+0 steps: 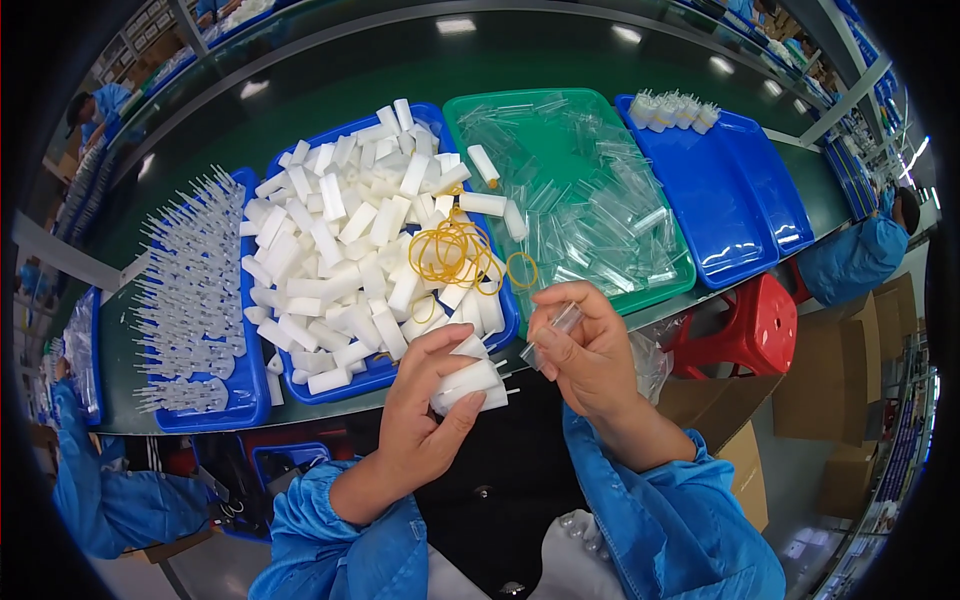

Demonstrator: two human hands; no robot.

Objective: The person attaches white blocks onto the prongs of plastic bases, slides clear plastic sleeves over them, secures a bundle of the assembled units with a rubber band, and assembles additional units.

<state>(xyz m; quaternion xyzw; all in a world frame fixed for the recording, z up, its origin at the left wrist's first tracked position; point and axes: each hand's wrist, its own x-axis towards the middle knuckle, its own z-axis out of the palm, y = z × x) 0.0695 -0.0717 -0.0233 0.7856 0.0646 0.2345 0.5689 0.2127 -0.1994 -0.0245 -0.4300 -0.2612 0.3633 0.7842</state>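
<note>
My left hand (425, 400) is clamped round a small bundle of white plastic tubes (468, 380), fingers curled under, thumb pressing on top; the bundle sits just off the near edge of the green table (330, 80); my right hand (585, 345) pinches a single clear plastic sleeve (553, 330) between thumb and fingertips, tilted toward the bundle; I judge this the gathering step, one clear piece about to meet the white ones; the next move calls for lining the sleeve's open end up squarely; the blue tray of loose white tubes (340, 260) lies just ahead, yellow rubber bands (455, 255) on top; the green tray of clear sleeves (590, 195) sits to its right.
</note>
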